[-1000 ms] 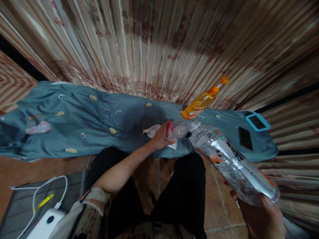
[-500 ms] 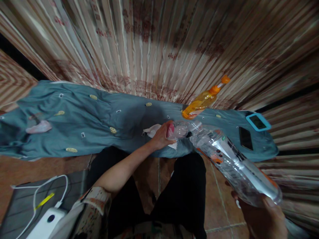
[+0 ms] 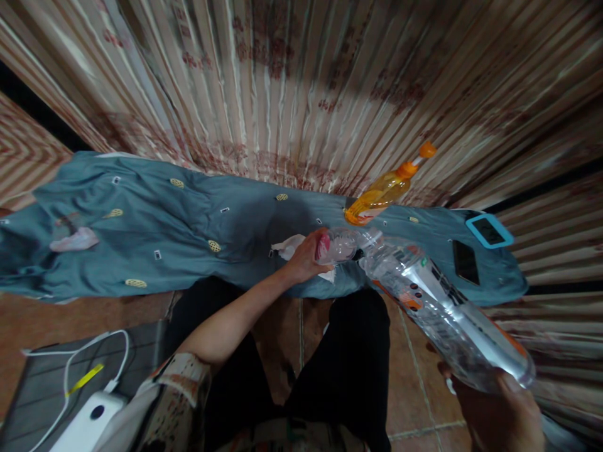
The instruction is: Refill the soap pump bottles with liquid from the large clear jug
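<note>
My left hand (image 3: 305,257) grips a small clear container (image 3: 343,245) with a red part by my fingers, over the front edge of a teal cloth-covered surface (image 3: 179,238). My right hand (image 3: 494,411) holds the base of a large clear plastic bottle (image 3: 438,307) with an orange-and-white label. The bottle lies tilted, its neck pointing up-left and meeting the small container's mouth. A crumpled white tissue (image 3: 288,247) lies under my left hand.
An orange liquid bottle with an orange cap (image 3: 384,191) stands behind the hands. A black phone (image 3: 465,262) and a blue-framed device (image 3: 487,231) lie at the cloth's right end. A white charger with cable (image 3: 89,420) sits low left. A curtain hangs behind.
Both hands hold their places; the large bottle's base has drifted slightly down and to the right.
</note>
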Demonstrator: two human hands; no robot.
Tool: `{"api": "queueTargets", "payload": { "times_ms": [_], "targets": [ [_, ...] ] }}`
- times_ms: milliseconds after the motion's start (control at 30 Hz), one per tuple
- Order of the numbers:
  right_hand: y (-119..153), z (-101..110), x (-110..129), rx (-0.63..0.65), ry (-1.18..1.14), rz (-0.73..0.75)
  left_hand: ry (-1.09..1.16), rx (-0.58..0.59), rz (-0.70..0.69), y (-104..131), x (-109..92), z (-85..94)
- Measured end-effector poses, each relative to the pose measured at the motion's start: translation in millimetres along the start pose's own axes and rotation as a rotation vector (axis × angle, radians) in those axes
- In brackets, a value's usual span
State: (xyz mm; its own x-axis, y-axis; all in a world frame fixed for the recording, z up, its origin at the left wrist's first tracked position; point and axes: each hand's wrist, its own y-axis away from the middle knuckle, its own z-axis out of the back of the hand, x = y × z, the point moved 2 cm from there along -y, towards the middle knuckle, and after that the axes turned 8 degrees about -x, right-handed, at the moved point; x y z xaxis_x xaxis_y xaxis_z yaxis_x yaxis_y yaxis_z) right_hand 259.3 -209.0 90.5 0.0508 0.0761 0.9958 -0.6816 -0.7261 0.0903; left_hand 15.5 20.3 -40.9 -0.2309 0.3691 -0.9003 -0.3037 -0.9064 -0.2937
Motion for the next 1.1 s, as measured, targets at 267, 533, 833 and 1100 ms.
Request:
{"api": "queueTargets", "payload": {
  "times_ms": [267, 533, 833, 1100],
  "targets": [
    [2.3, -5.6, 3.4, -0.034, 0.006, -0.028, 0.01, 0.006, 0.005, 0.9, -2.2, 0.5],
    [-3.0, 0.8, -0.2, -0.035, 0.02, -0.007, -0.019, 0.011, 0.017, -0.4, -3.1, 0.9],
    [-0.8, -0.5, 2.0, -0.052, 0.016, -0.005, -0.005, 0.009, 0.03, 0.6, -5.5, 1.8],
    [-2.1, 0.8, 1.6, -0.023, -0.004, -0.007, 0.01, 0.003, 0.002, 0.5, -1.4, 0.9]
  ]
}}
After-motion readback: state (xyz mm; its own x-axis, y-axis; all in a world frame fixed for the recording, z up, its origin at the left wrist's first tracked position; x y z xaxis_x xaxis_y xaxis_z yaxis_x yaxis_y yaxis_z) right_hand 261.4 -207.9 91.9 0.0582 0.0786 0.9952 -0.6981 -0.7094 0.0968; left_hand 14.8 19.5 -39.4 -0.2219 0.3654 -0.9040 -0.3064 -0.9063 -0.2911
